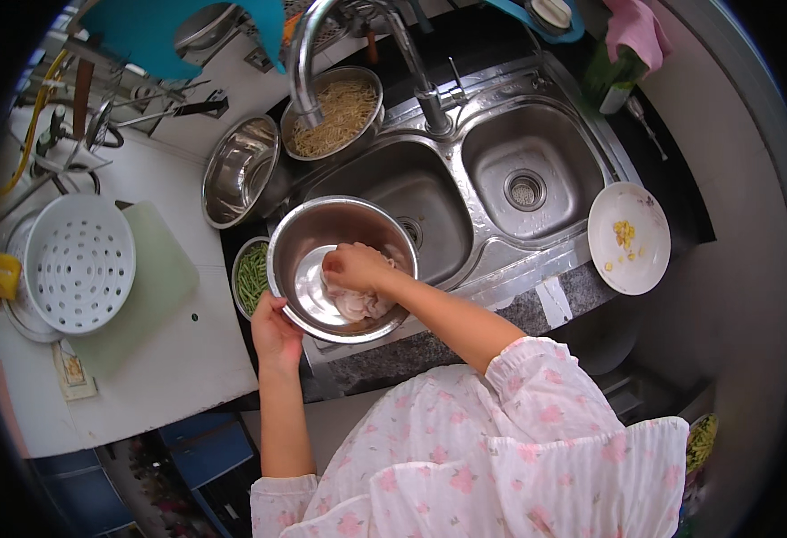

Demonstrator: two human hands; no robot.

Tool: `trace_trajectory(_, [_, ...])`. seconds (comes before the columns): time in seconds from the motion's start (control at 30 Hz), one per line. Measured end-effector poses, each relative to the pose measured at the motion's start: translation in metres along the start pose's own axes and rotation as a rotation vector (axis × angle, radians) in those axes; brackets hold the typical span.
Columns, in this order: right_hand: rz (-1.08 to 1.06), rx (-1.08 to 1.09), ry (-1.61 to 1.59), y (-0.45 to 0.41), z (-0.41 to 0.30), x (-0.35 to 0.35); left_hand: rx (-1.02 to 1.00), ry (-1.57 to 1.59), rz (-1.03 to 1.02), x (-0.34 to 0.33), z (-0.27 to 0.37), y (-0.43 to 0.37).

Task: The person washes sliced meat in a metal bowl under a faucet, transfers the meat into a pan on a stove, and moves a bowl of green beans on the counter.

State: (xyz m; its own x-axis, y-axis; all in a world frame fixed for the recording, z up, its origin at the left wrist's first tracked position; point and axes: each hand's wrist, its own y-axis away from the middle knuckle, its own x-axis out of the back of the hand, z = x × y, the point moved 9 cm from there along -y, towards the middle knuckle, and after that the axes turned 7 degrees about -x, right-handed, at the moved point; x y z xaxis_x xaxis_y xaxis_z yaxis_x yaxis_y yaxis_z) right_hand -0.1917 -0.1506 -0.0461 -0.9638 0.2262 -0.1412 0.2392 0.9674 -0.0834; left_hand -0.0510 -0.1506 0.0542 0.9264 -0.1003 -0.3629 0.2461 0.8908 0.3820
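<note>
A large stainless steel bowl (312, 225) stands at the near left edge of the sink, partly over its left basin. My left hand (277, 333) grips the bowl's rim at its lower left. Inside the bowl, my right hand (355, 267) presses with curled fingers into pale, pinkish raw meat (359, 304); its fingertips are partly hidden. Just left of the bowl sits a small metal bowl of chopped green vegetables (253, 276). Behind it leans an empty steel bowl (242, 171), beside a steel bowl of bean sprouts (336, 118) under the faucet.
The double sink (531, 165) has a tall chrome faucet (427, 94). A white plate (629, 269) with yellow bits rests at its right edge. On the left counter are a white perforated colander (80, 262), a pale green board (158, 269) and a rack of utensils.
</note>
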Motion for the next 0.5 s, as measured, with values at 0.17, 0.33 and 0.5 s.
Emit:
trace_trajectory(0.17, [-0.391, -0.095, 0.421, 0.008, -0.017, -0.008, -0.024, 0.117, 0.043, 0.021, -0.021, 0.013])
trace_trajectory(0.33, [-0.292, -0.042, 0.22, -0.009, -0.016, 0.031, -0.167, -0.019, 0.117, 0.001, -0.005, 0.035])
trace_trajectory(0.5, [-0.267, 0.095, 0.533, 0.01, -0.069, 0.011, -0.247, -0.1, 0.111, -0.007, 0.007, 0.04])
